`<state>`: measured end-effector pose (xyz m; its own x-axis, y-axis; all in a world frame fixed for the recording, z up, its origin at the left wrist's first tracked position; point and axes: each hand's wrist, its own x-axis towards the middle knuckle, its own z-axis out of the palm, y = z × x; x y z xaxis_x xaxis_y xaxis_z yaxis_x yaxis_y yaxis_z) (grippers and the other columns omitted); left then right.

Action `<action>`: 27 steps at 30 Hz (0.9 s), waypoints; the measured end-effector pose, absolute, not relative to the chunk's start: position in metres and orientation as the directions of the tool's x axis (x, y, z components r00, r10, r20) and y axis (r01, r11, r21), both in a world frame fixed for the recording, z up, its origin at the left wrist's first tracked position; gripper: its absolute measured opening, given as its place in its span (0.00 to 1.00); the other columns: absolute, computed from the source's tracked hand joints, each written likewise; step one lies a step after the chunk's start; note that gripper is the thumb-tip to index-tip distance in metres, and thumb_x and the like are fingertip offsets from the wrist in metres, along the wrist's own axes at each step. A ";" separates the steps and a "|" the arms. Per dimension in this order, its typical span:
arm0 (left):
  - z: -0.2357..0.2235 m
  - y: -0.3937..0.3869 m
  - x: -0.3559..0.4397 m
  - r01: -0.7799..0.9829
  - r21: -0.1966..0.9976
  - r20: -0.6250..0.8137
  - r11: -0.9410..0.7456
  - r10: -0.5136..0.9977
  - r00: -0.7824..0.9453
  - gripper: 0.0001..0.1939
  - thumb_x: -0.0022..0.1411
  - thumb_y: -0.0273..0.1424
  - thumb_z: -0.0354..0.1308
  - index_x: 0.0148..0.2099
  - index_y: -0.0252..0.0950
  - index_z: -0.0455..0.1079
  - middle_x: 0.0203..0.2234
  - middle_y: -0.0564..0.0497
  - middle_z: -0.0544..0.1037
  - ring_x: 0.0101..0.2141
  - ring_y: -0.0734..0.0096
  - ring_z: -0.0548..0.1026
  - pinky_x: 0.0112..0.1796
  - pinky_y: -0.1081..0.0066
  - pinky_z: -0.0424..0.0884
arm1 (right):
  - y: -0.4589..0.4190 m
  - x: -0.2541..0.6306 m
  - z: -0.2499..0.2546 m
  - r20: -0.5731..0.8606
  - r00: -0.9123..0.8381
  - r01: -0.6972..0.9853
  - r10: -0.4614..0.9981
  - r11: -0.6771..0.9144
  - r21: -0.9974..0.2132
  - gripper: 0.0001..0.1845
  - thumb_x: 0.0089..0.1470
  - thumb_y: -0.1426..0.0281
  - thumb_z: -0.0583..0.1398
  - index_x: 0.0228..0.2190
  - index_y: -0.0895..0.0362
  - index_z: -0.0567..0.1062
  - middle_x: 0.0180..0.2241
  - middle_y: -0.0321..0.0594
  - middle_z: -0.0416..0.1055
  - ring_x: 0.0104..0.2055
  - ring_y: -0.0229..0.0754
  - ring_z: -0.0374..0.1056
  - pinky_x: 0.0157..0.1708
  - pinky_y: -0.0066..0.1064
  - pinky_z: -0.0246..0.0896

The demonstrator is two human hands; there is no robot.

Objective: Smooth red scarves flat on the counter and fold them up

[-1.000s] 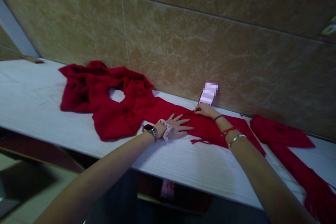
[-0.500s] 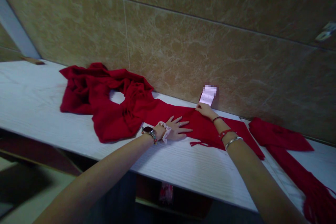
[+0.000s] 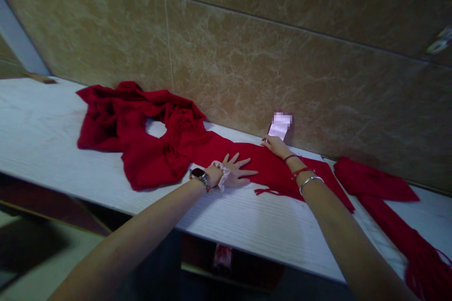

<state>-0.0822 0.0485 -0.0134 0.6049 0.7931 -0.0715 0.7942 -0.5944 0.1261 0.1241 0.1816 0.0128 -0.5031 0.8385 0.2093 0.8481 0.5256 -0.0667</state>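
Observation:
A long red scarf (image 3: pixel 165 153) lies along a white tabletop, bunched in a loose heap at its left and flatter toward the right. My left hand (image 3: pixel 237 169) rests palm down on the flat stretch, fingers spread. At the scarf's far edge is my right hand (image 3: pixel 277 146), its thumb and fingertips closed together in a pinch. Whatever is between those fingertips is too small to make out. A few fringe strands (image 3: pixel 266 192) stick out from the near edge, between my arms.
Just behind my right hand, a phone with a lit screen (image 3: pixel 278 126) leans against the tiled wall (image 3: pixel 226 66). Another red fabric piece with fringe (image 3: pixel 384 207) lies to the right. The white tabletop (image 3: pixel 247 221) has its front edge below my forearms.
My right hand's fingertips have lifted slightly, and the scarf's far edge, raised to them before, now lies flatter. My left hand stays in place. The view has shifted a little.

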 end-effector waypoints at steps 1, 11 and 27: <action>-0.013 0.047 -0.083 0.801 0.125 -0.075 -0.586 0.799 0.596 0.24 0.62 0.47 0.41 0.60 0.56 0.50 0.61 0.55 0.46 0.58 0.43 0.41 0.51 0.39 0.42 | 0.180 0.129 0.013 0.220 -0.505 0.845 0.835 0.530 -0.074 0.13 0.53 0.70 0.55 0.41 0.61 0.70 0.37 0.45 0.72 0.39 0.40 0.67 0.39 0.27 0.56; -0.003 0.092 -0.077 0.885 0.144 0.083 -0.444 0.896 0.436 0.25 0.63 0.47 0.35 0.61 0.50 0.48 0.61 0.52 0.46 0.59 0.49 0.42 0.50 0.41 0.46 | 0.157 0.180 0.005 0.305 -0.410 0.839 0.859 0.487 -0.243 0.16 0.51 0.75 0.53 0.43 0.58 0.69 0.34 0.41 0.72 0.36 0.40 0.67 0.38 0.31 0.59; -0.015 0.109 -0.100 0.992 0.054 0.093 -0.114 0.990 0.109 0.27 0.61 0.44 0.37 0.62 0.44 0.48 0.61 0.46 0.43 0.59 0.43 0.39 0.51 0.41 0.42 | 0.151 0.186 -0.013 0.419 -0.240 0.889 0.875 0.372 -0.268 0.18 0.48 0.79 0.48 0.38 0.59 0.72 0.34 0.44 0.72 0.37 0.42 0.66 0.40 0.34 0.60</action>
